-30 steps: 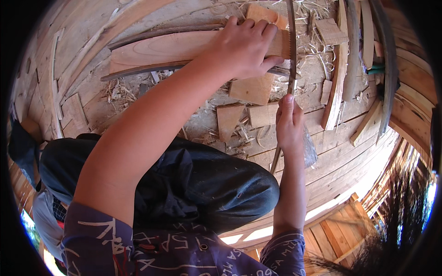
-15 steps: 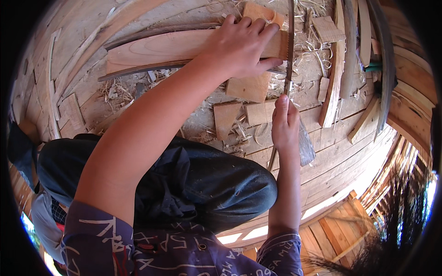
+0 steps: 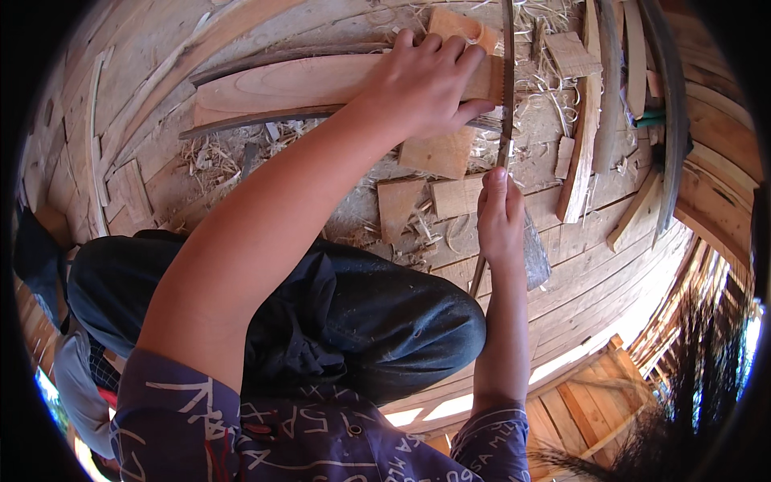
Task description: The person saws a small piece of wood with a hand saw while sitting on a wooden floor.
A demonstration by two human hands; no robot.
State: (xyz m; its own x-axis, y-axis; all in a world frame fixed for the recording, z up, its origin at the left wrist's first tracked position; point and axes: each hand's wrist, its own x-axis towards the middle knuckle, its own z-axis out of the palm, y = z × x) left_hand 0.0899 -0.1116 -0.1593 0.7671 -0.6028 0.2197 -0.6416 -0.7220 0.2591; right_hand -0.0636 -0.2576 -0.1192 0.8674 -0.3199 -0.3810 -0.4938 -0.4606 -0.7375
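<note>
A pale wooden board, its left end tapered, lies across the work spot on the floor. My left hand clamps it near the right end, fingers over the far edge and thumb at the near side. Just past that thumb a narrow, dark saw blade stands across the board's right end, its teeth facing the board. My right hand is closed around the saw's near part, thumb on top. A thin dark length shows below that fist. How deep the blade sits in the wood cannot be made out.
Flat wood offcuts and curly shavings litter the plank floor. Long timber strips lie at the right, beside a grey curved piece. A grey wood piece lies by my right wrist. Another person's sleeve shows far left.
The board, both hands and the saw appear slightly further right in the picture. Both grips stay the same.
</note>
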